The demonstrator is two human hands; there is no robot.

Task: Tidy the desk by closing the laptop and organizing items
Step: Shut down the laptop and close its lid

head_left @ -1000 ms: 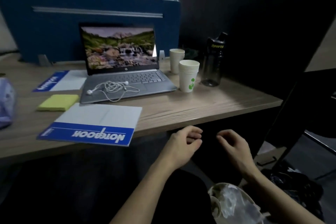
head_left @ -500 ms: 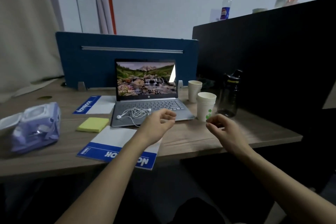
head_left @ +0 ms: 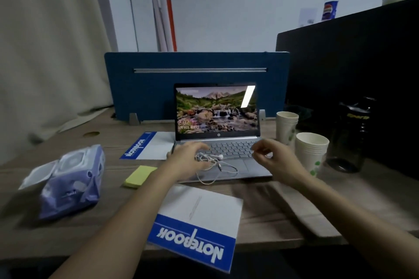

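Left hand (head_left: pixel 189 162) grips earphones (head_left: pixel 214 161) on one laptop (head_left: pixel 217 129) — right hand (head_left: pixel 275 157) loosely curled, empty; two notebooks (head_left: pixel 199 222).

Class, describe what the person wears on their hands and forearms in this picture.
Nothing shows on either one. The left hand and right hand are bare, with no gloves, and no rings or watch can be made out. Both forearms are bare right down to the picture's lower edge; no sleeve is in view.

Dim room, lit laptop screen (head_left: pixel 216 111) brightest with white glare streak, soft motion blur, wide-angle edge bending
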